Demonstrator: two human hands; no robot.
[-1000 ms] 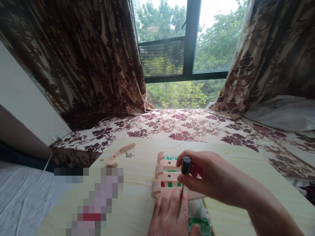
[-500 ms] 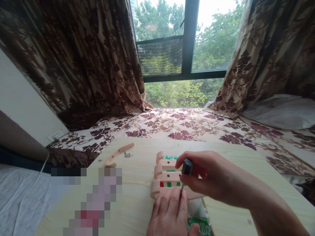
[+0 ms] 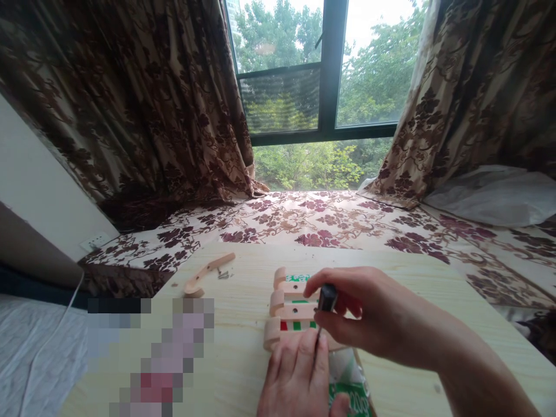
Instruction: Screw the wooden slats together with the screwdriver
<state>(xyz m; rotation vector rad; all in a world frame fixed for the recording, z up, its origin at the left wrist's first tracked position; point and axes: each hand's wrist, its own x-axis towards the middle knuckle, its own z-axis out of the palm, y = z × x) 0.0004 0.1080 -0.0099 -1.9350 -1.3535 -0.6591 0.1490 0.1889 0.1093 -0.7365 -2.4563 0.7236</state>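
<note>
My right hand (image 3: 351, 307) grips the black handle of a screwdriver (image 3: 327, 296), its thin shaft pointing down toward my left hand (image 3: 297, 368). The fingers of that left hand press over the nearest wooden hook piece (image 3: 273, 333), around the shaft; the screwdriver's tip is hidden. Two more pale wooden hook pieces, a middle one (image 3: 278, 306) and a far one (image 3: 281, 278), lie parallel beyond it, with dark screw holes or heads. Beneath them is a green and white packet (image 3: 351, 385), partly covered by my left hand.
A loose curved wooden hook (image 3: 200, 278) lies at the left of the pale wooden table (image 3: 412, 324), beside a few small screws (image 3: 223, 274). Behind the table is a ledge with a floral cloth (image 3: 321, 220), under a window. A blurred patch hides the table's left side.
Both hands keep nearly the same pose on the screwdriver and wood. The whole view has shifted slightly; the screwdriver handle appears tilted a little differently.
</note>
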